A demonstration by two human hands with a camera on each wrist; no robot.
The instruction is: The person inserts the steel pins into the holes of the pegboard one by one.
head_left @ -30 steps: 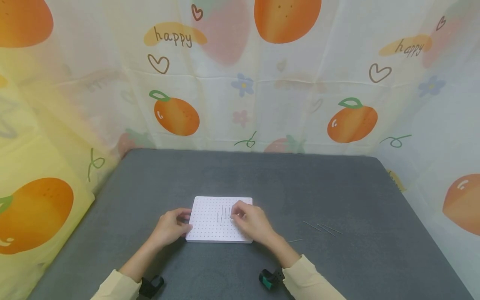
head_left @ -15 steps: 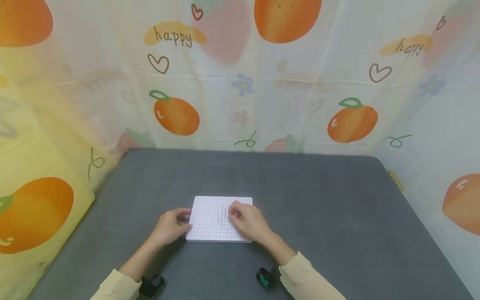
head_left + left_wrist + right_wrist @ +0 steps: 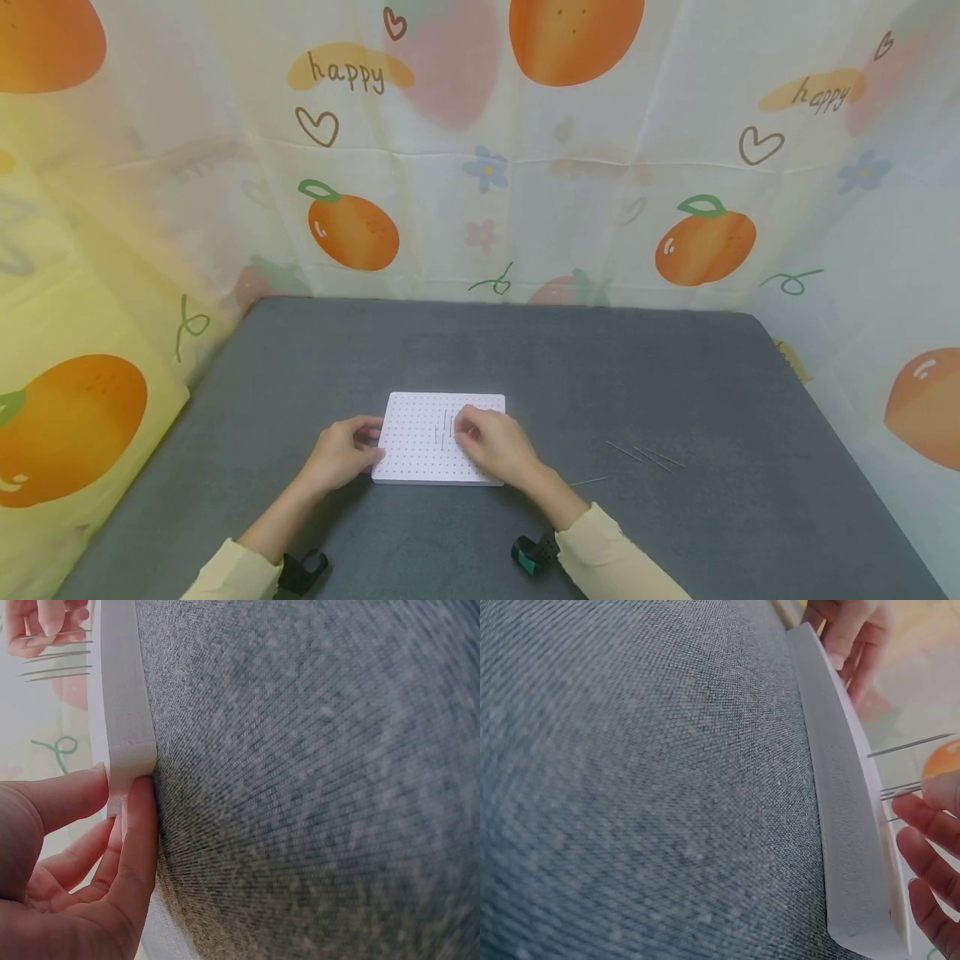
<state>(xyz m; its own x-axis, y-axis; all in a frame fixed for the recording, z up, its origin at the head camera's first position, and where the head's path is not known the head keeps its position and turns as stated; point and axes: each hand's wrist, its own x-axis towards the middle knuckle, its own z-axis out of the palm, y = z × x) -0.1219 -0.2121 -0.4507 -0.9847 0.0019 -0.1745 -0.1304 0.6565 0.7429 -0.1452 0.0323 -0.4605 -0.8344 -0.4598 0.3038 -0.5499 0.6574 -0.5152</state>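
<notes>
A white pegboard (image 3: 408, 450) with rows of small holes lies flat on the dark table. My left hand (image 3: 342, 452) grips its left end, thumb on the top edge and fingers against the side, as the left wrist view shows at the corner. Several thin metal pins (image 3: 442, 432) stand upright in the board, right of its middle. My right hand (image 3: 498, 446) is over the board's right half, its thumb and index finger pinching a thin metal pin (image 3: 901, 790) close above the surface. The other right fingers are loosely bent, and the hand hides part of the holes.
Several loose metal pins (image 3: 647, 457) lie on the table right of the board. Another pin (image 3: 588, 481) lies nearer, beside the right forearm. A patterned cloth (image 3: 480, 200) hangs behind the table (image 3: 585, 358). A black strap (image 3: 535, 554) shows by the right sleeve.
My right hand has shifted slightly left across the board, now covering a standing pin that showed beside its fingertips. My left hand and the board have stayed put.
</notes>
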